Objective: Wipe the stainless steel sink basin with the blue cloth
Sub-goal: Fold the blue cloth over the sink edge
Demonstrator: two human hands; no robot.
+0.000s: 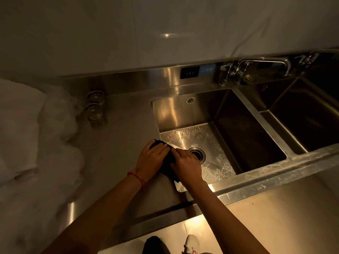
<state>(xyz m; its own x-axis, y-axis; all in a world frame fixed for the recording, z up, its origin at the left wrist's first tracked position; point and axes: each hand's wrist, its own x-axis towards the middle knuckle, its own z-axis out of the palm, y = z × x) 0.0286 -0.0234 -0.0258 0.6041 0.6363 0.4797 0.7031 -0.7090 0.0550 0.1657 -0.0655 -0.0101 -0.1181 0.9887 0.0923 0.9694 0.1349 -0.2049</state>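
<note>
Blue cloth [167, 163]: bunched at the left wall of the wet sink basin [200, 136], beside the drain [197, 154]. Water beads cover the floor; most wiping apparently remains. Left hand [152, 158] and right hand [187, 165] both press it, fingers curled over its folds.
</note>
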